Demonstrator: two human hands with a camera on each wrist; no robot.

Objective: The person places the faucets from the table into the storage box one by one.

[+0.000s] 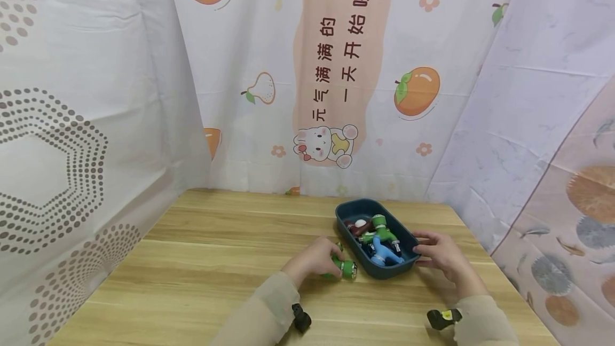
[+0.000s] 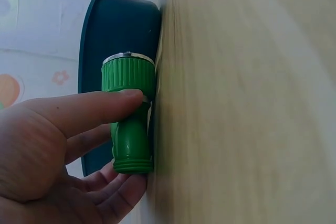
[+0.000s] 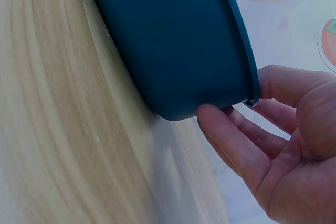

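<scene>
My left hand (image 1: 317,257) grips a green Y-shaped hose connector (image 2: 131,135) just above the table, beside the near-left side of a dark blue plastic bin. In the left wrist view, the thumb lies across the connector below its ribbed collar, with fingers behind and under it. The bin (image 3: 173,40) stands on the table. At its right end, my right hand (image 1: 444,258) holds the rim and outer wall with its fingertips. Inside lie a blue connector (image 1: 383,252), green connectors (image 1: 384,234) and a dark red-brown piece (image 1: 357,228) with a white part, partly overlapping.
The wooden table (image 1: 192,266) extends left and in front of the bin. A printed curtain (image 1: 269,41) hangs behind the table, with more cloth at both sides. Black straps with small devices (image 1: 301,318) sit on both wrists.
</scene>
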